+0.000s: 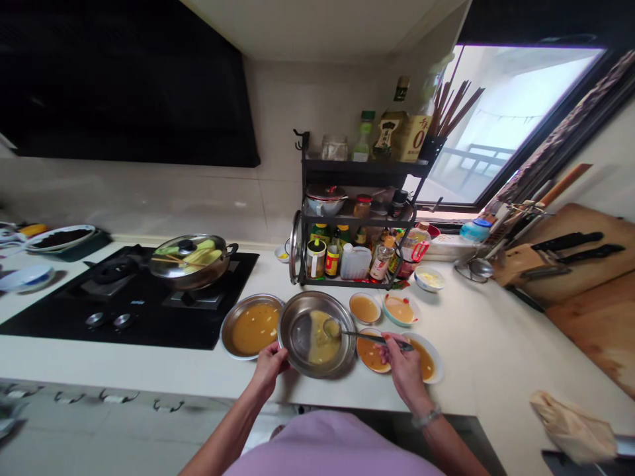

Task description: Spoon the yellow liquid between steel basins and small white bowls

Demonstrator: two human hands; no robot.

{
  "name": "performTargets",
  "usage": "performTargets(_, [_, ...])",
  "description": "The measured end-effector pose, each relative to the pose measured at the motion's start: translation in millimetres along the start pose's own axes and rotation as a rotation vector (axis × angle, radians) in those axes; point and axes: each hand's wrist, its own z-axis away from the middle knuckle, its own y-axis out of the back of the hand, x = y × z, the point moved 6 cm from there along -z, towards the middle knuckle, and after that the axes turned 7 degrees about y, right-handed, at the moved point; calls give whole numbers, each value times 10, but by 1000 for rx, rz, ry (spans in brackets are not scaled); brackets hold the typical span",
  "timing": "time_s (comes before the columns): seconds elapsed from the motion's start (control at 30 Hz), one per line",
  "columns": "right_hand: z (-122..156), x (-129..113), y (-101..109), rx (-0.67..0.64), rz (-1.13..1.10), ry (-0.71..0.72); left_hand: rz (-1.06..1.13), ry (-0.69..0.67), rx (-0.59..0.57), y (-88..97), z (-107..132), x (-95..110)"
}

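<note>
A steel bowl point(296, 334) tilts toward the right, and yellowish liquid pools on that side of it. My left hand point(271, 362) grips its left rim, fingers closed. In my right hand point(398, 362) is the dark handle of a ladle point(333, 328), whose scoop sits in the pooled liquid. Left of the tilted bowl stands another steel bowl point(254, 329) of orange-brown soup with pale bits. Several smaller bowls of similar soup stand to the right, among them a small bowl point(364, 308), a green-rimmed bowl point(399, 309) and a white bowl point(430, 362) partly behind my right hand.
A lidded pan point(191, 263) sits on the black gas hob point(149, 324) at left. Behind the bowls stands a black spice rack point(357, 221) full of bottles. At right are a knife block point(516, 263), cutting boards point(590, 317) and a beige cloth point(573, 426).
</note>
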Motion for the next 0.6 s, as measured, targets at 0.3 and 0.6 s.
performTargets(0.3, [-145,-190,178,98,-106,2,-6,9,-3,-8,15,19])
performTargets(0.6, [-519,-416,832,322,-58,205,6,14,-12,-18,38,34])
